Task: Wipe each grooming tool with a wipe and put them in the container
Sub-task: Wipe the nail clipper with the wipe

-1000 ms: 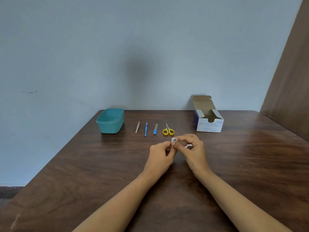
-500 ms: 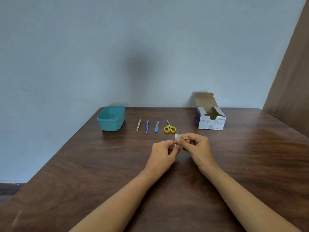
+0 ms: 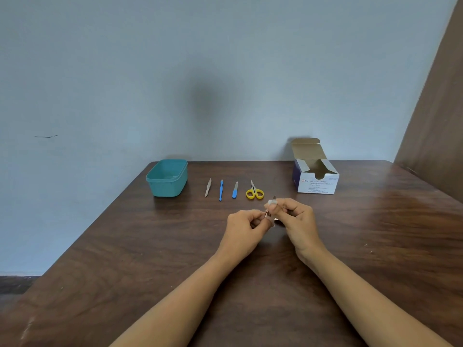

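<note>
**A:** What's changed in the last second?

**B:** Your right hand (image 3: 295,216) fingers, pinching the wipe (image 3: 271,202), have slid up the thin metal tool (image 3: 267,214), and its tip now pokes out above. Your left hand (image 3: 246,221) fingers pinch the lower end. I judge the first wipe is nearly done. The container (image 3: 167,189) waits at ten o'clock.

**A:** Any writing?

**B:** The box (image 3: 317,184) at one o'clock reads "BD Alcohol Swabs". The finer print is too small to read.

The left hand (image 3: 244,225) and right hand (image 3: 298,219) are covering most of the thin tool (image 3: 267,214) and its wipe (image 3: 271,202), leaving the tool's kind unclear. The picture's bottom is cutting off the table's (image 3: 100,259) near edge.
</note>
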